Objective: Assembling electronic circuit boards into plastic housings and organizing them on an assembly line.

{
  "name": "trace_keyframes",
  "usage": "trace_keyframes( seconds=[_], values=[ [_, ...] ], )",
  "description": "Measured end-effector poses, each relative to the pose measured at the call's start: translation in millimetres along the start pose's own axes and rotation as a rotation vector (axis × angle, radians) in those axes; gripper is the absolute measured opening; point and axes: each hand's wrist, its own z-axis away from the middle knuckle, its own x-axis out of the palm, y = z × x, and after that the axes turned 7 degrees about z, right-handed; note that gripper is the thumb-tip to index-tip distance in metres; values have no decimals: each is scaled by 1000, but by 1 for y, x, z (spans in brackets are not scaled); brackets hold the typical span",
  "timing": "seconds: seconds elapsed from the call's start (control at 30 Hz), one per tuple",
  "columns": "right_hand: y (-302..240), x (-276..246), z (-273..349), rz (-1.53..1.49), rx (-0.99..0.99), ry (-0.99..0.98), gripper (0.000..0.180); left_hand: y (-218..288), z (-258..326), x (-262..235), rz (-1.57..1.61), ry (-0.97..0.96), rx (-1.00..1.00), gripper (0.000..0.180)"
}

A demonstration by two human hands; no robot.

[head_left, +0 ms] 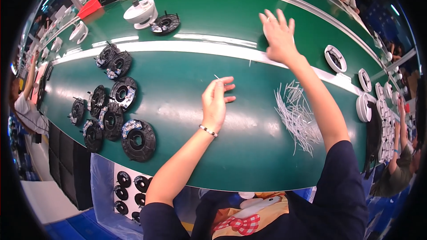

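Note:
Above the middle of the green table, my left hand point(215, 102) pinches a thin white strip point(217, 77), its end showing past thumb and forefinger. The other fingers are half bent. My right hand point(279, 40) reaches out over the far green belt, its fingers spread and nothing in it. Below my right forearm lies a loose pile of thin white strips point(296, 118). Several black round housings with small circuit boards stand to the left, the nearest a black disc point(138, 140) close to the front edge.
A white round unit point(141, 13) and a black housing point(165, 24) sit on the belt beyond a pale rail point(187, 46). White oval casings point(335, 58) stand at the right. A box of black discs point(129, 191) is below the table's front edge. Other people work around the line.

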Motion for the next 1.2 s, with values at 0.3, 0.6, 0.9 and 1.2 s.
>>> trace_keyframes(
  seconds=[0.3, 0.6, 0.9, 1.2],
  values=[
    [-168, 33, -130, -121, -329, -88, 40, -8, -5, 0, 59, -74, 34, 28],
    [-185, 62, -131, -279, -179, -70, 14, -6, -2, -5, 176, -68, -13, 29],
    [-80, -47, -20, -758, -699, 134, 40, 29, -44, -46, 1080, -88, -341, 79],
    [6, -87, 134, -757, -598, 214, 41, 3, -4, -2, 622, -517, -565, 43]
  ],
)
